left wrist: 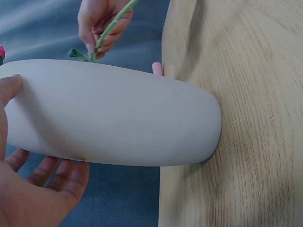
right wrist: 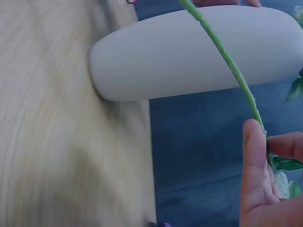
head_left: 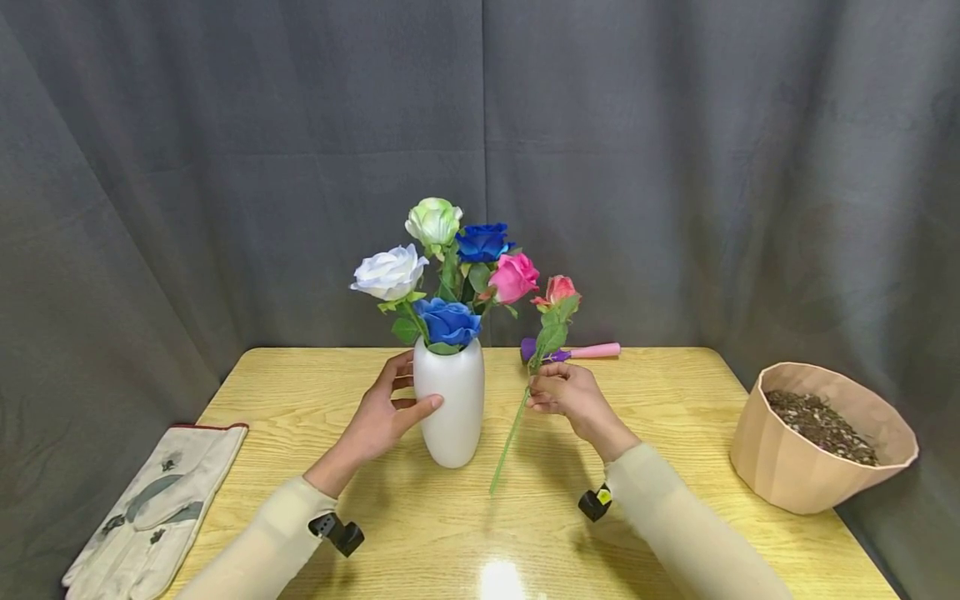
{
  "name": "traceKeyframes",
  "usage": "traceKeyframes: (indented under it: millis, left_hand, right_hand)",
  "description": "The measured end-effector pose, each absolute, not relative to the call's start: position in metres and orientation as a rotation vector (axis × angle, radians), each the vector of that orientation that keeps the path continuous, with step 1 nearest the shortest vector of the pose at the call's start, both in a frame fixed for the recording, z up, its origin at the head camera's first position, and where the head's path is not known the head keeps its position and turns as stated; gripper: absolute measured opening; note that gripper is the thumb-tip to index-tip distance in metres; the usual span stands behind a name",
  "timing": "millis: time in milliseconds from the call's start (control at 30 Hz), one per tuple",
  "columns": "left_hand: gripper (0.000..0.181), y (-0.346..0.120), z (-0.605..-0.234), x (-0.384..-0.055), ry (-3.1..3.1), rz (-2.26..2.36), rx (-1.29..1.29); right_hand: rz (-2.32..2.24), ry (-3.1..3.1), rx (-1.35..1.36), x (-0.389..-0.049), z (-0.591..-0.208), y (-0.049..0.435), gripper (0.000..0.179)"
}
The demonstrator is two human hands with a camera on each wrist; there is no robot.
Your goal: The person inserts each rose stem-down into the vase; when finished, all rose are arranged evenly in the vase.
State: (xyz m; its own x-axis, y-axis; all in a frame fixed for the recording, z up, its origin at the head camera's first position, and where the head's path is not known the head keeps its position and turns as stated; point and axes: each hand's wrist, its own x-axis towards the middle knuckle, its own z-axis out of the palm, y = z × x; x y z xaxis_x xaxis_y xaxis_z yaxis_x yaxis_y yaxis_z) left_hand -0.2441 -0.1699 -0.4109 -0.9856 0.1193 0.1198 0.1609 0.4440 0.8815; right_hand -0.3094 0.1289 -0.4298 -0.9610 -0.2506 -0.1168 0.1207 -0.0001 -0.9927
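Observation:
A white vase [head_left: 453, 408] stands upright on the table, and my left hand [head_left: 378, 421] holds its left side, thumb in front and fingers round the back. In it are a white rose [head_left: 390, 273], a pale green rose [head_left: 433, 222], a pink rose [head_left: 513, 277], a dark blue rose [head_left: 483, 242] and a lighter blue rose [head_left: 448, 322]. To the right of the vase, my right hand [head_left: 573, 400] pinches a coral rose [head_left: 560, 289] by its green stem [right wrist: 227, 59]. The bloom points up and the bare stem slants down in front, apart from the vase.
Behind my right hand lies a tool with a purple head and pink handle [head_left: 596, 351]. A peach pot [head_left: 757, 446] holding soil stands at the right edge. Pale work gloves [head_left: 180, 492] lie at the left edge. Grey curtains [head_left: 300, 167] hang behind the wooden table [head_left: 652, 375].

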Motion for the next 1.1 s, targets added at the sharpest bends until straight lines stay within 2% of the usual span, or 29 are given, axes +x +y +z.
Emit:
traceKeyframes:
  millis: [367, 1100]
  left_hand:
    - [0.081, -0.170, -0.414, -0.245, -2.636, -1.635, -0.242]
    - [0.081, -0.170, -0.412, -0.245, -2.628, -1.629, -0.255]
  right_hand:
    - [-2.191, 1.986, -0.157, -0.309, -0.404, 0.139, 0.013]
    - [-2.437, 1.890, -0.193, -0.306, -0.358, 0.160, 0.011]
